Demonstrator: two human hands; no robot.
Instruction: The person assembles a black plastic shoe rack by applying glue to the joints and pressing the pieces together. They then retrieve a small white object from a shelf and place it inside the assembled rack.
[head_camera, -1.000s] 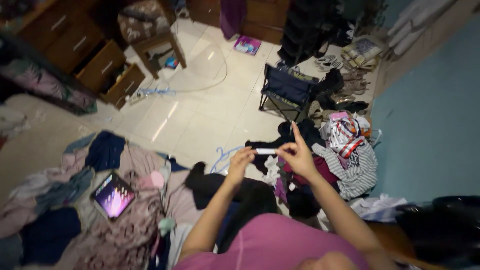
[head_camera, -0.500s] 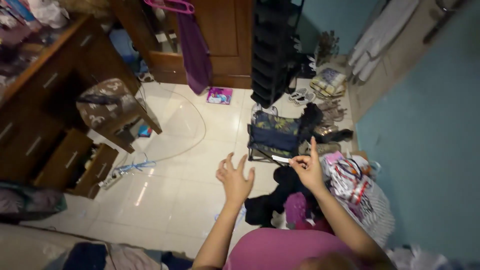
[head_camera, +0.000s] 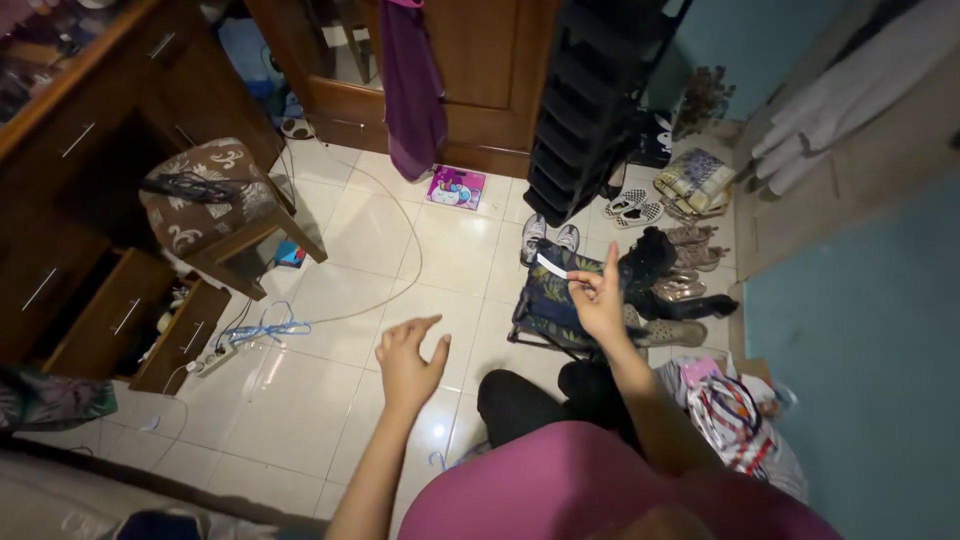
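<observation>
The right hand (head_camera: 600, 300) pinches a small white strip (head_camera: 551, 266) aloft, index finger raised, while the left hand (head_camera: 408, 362) hovers wide and empty above the tiled floor (head_camera: 340, 400), seemingly mid-inspection.

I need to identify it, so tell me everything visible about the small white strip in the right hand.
The small white flat strip looks like paper or thin plastic, narrow and straight, too small for finer detail. It tilts slightly, its far end pointing up-left. The right hand pinches its near end between thumb and fingers, index finger raised. Nothing else touches it; it is held in the air above the dark folding stool.
</observation>
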